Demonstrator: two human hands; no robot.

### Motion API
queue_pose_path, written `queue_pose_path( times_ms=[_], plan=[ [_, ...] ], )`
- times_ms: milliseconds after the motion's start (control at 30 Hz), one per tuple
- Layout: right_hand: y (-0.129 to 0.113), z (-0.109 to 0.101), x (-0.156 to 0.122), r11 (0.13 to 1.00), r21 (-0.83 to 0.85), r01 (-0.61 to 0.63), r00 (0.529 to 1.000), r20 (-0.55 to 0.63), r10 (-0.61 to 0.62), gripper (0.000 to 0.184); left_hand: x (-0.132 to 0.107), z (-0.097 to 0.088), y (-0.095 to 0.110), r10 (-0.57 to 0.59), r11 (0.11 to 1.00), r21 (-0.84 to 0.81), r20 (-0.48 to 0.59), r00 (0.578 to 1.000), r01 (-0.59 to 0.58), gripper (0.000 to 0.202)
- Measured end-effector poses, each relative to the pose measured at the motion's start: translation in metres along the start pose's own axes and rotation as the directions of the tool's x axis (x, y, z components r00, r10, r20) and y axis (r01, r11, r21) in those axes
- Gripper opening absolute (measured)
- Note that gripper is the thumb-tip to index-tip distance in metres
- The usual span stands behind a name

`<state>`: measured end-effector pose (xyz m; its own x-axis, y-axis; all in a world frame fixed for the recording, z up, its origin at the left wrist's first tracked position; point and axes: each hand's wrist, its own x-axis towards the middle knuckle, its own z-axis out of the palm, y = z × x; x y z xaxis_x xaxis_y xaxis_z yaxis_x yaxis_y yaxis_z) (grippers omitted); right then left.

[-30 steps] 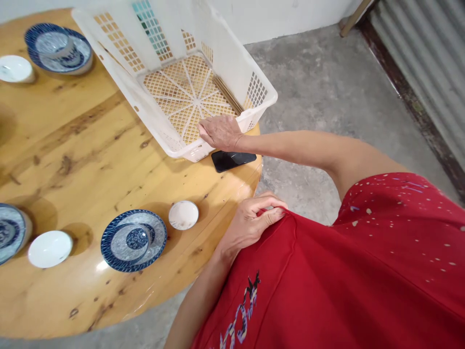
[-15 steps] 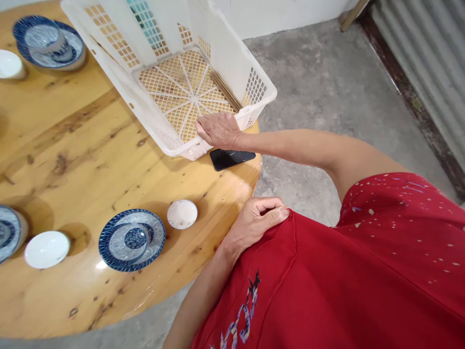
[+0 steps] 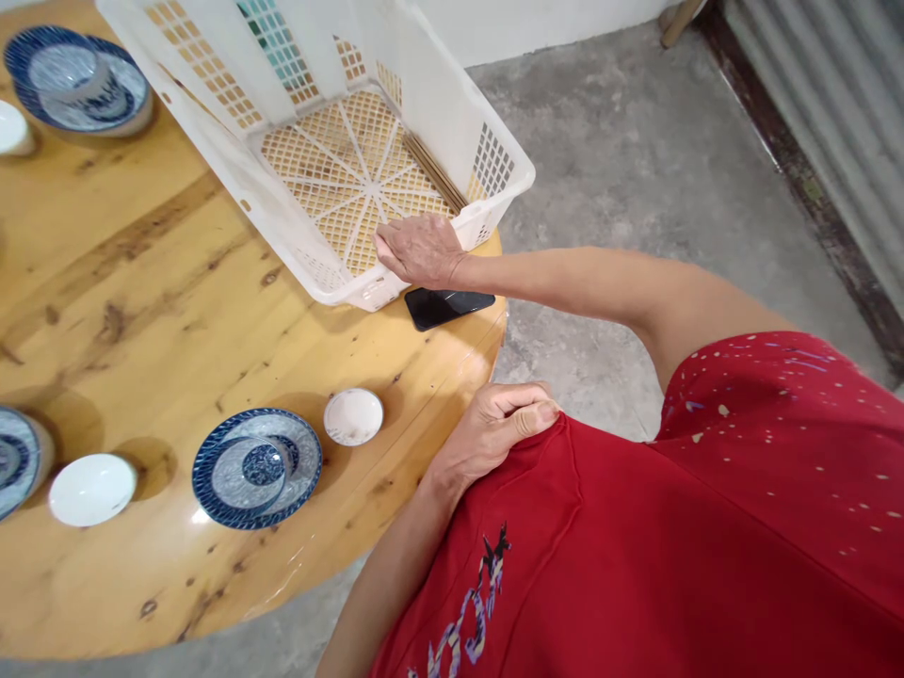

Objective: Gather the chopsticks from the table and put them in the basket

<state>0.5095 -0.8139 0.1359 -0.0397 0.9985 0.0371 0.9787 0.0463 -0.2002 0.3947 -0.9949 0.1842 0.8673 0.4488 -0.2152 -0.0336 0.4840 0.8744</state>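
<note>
On the round wooden table (image 3: 141, 311) I count 3 blue-patterned plates (image 3: 258, 468) each with a cup on it, 3 small white dishes (image 3: 354, 415), 1 white basket (image 3: 325, 151) and 1 black phone (image 3: 448, 306); the crockery looks already laid out, and only a bundle of chopsticks (image 3: 434, 171) is left in the basket. The left hand (image 3: 494, 428) pinches the red shirt (image 3: 670, 546) closed between thumb and fingers; the right hand (image 3: 419, 250) rests curled over the basket's near rim, at the table's right edge.

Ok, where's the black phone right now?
The black phone lies flat near the round table's right edge, just under the right hand gripping the white basket's rim.
</note>
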Motion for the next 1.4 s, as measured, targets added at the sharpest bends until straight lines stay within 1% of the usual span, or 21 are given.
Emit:
queue_pose_path(
  times_ms=[100, 233, 300, 400, 533, 633, 733, 833, 967, 1033, 1133, 1200, 1333, 1400],
  plan=[
    [-0.001, -0.003, -0.001, 1.0, -0.019, 0.007, 0.999, 0.031, -0.007, 0.071, 0.0, 0.0, 0.002, 0.022, 0.99, -0.14, 0.067, 0.998, -0.013, 0.027],
    [-0.001, -0.006, -0.001, 0.993, -0.091, 0.08, 0.997, 0.03, -0.078, 0.054, 0.001, -0.001, 0.003, 0.013, 0.987, -0.158, 0.052, 0.999, -0.005, 0.026],
    [-0.001, -0.007, -0.001, 0.986, -0.132, 0.104, 0.994, 0.039, -0.1, 0.052, 0.001, -0.001, 0.003, 0.01, 0.988, -0.156, 0.055, 0.998, -0.002, 0.029],
    [-0.001, -0.009, -0.002, 0.983, -0.144, 0.113, 0.992, 0.065, -0.105, 0.055, 0.001, -0.002, 0.002, 0.011, 0.991, -0.131, 0.076, 0.997, 0.0, 0.031],
    [-0.002, -0.01, -0.002, 0.982, -0.152, 0.11, 0.992, 0.08, -0.099, 0.056, 0.001, -0.005, 0.005, -0.025, 0.995, -0.089, 0.135, 0.991, 0.037, 0.027],
    [-0.003, -0.012, -0.002, 0.99, -0.119, 0.078, 0.993, 0.096, -0.067, 0.061, 0.002, -0.011, 0.007, -0.013, 0.998, -0.057, 0.25, 0.968, 0.028, 0.025],
    [-0.005, -0.014, -0.004, 0.998, -0.061, 0.031, 0.991, 0.128, -0.023, 0.067, 0.002, -0.019, 0.007, 0.002, 0.999, 0.037, 0.36, 0.933, -0.017, 0.025],
    [-0.006, -0.018, -0.005, 0.998, -0.06, 0.026, 0.992, 0.128, -0.018, 0.069, 0.002, -0.023, 0.007, 0.032, 0.992, 0.093, 0.437, 0.899, -0.08, 0.027],
    [-0.007, -0.019, -0.005, 0.995, -0.102, -0.003, 0.988, 0.151, 0.018, 0.068, 0.003, -0.022, 0.011, 0.083, 0.981, 0.106, 0.511, 0.855, -0.159, 0.027],
    [-0.006, -0.018, -0.005, 0.996, -0.094, 0.0, 0.989, 0.148, 0.014, 0.068, 0.005, -0.02, 0.012, 0.084, 0.977, 0.126, 0.52, 0.85, -0.173, 0.027],
    [-0.004, -0.014, -0.004, 0.999, -0.036, 0.038, 0.993, 0.11, -0.034, 0.07, 0.008, -0.017, 0.009, 0.056, 0.981, 0.137, 0.476, 0.878, -0.136, 0.027],
    [-0.003, -0.013, -0.003, 0.999, -0.005, 0.037, 0.994, 0.103, -0.036, 0.069, 0.01, -0.015, 0.006, 0.036, 0.987, 0.127, 0.444, 0.895, -0.102, 0.027],
    [-0.004, -0.015, -0.004, 0.997, -0.08, -0.004, 0.99, 0.139, 0.015, 0.065, 0.014, -0.011, 0.002, 0.019, 0.992, 0.104, 0.426, 0.905, -0.07, 0.028],
    [-0.005, -0.017, -0.004, 0.993, -0.113, 0.012, 0.992, 0.13, 0.003, 0.067, 0.014, -0.01, 0.002, 0.034, 0.994, 0.081, 0.418, 0.908, -0.075, 0.026]
  ],
)
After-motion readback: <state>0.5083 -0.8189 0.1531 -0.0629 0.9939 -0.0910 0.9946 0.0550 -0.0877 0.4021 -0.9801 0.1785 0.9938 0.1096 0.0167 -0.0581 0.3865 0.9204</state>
